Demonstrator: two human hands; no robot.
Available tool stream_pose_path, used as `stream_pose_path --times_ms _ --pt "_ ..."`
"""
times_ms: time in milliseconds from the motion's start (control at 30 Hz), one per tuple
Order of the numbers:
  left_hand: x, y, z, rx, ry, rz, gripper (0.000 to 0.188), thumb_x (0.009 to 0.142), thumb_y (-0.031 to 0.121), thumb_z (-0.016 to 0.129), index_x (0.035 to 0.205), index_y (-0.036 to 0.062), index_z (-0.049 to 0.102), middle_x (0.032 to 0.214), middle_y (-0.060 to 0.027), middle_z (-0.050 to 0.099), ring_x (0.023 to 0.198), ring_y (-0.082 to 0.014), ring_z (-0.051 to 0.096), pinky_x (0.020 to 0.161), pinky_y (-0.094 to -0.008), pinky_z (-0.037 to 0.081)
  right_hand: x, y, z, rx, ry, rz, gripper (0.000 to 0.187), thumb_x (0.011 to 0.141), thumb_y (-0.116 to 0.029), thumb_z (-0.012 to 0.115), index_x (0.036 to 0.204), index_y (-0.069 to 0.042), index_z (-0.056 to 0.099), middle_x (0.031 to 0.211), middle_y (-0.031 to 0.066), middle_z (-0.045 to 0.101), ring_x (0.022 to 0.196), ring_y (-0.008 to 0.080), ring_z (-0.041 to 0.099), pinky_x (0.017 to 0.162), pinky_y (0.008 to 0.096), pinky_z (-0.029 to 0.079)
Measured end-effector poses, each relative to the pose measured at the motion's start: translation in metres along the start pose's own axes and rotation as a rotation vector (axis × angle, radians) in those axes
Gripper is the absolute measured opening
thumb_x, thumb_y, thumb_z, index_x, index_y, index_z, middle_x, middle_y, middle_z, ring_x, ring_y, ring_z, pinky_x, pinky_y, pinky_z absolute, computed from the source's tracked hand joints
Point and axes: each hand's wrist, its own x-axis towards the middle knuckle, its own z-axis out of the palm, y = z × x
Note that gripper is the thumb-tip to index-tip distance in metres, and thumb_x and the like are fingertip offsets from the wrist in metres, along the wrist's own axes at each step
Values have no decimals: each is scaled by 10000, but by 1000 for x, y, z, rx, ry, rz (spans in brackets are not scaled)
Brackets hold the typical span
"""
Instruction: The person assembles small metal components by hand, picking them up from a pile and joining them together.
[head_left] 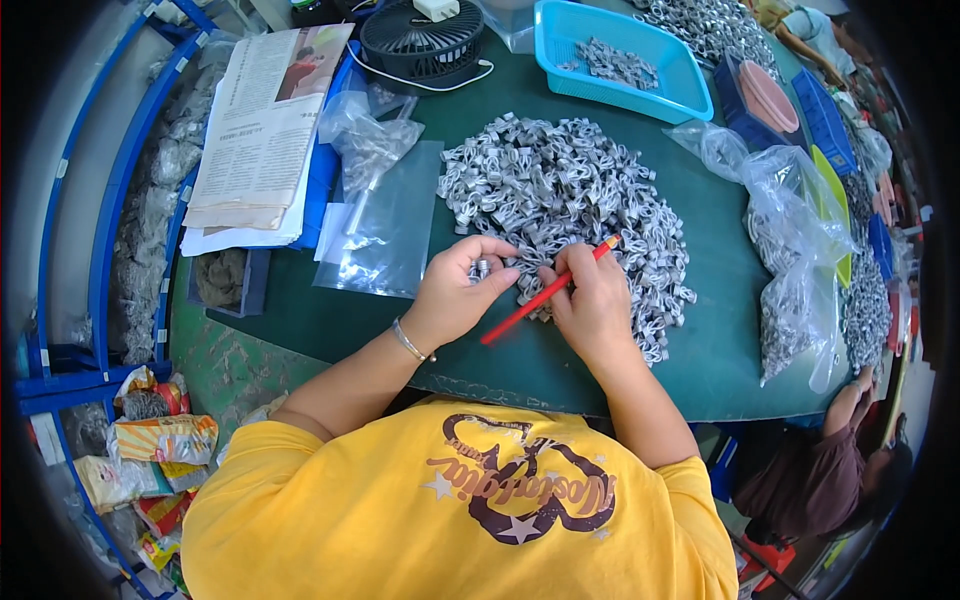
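a newspaper (255,140) lies up and left of the pile of small grey metal parts (570,180), which is heaped on the green counter (720,300). nearer the pile on that side is a flat clear bag (385,250). at the pile's lower left edge, the left hand (455,290) has its grip curled around a few metal pieces (481,268). at the pile's lower edge, the right hand (595,310) has its grip closed on a red pencil (522,314), slanting. beyond the pile, to its upper right, sits a turquoise basket (630,98) with parts inside; well right of the pile lies a clear bag of parts (793,320).
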Motion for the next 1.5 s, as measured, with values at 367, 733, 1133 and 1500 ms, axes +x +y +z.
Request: stream_pose_path --times_ms 367,733,1133,1500 --pt "-6 16 3 -383 -33 -210 317 768 12 636 1068 27 533 768 1 550 518 -18 436 413 -143 310 -6 2 -3 235 221 -171 257 670 36 688 722 -45 449 757 114 590 596 249 573 496 294 457" --pt "-9 22 1 -131 -31 52 207 734 5 678 917 -7 583 798 -30 592 680 -57 530 599 -174 426 -21 -5 -7 1017 181 273 144 846 36 508 838 -40 386 888 141 581 670 116 577 577 213 491" --pt "-11 33 2 -201 -72 68 220 703 -17 698 894 -6 590 806 -41 589 746 -86 550 677 -205 443 -29 0 -1 1381 18 387 254 763 136 551 809 -51 386 909 154 559 769 189 597 669 260 512" --pt "-17 18 7 -822 -135 -351 192 847 98 562 1015 9 536 832 -89 609 756 -143 600 569 -237 497 -28 -19 -12 662 221 -102 329 665 86 699 752 -46 410 872 152 598 679 150 578 593 238 480"
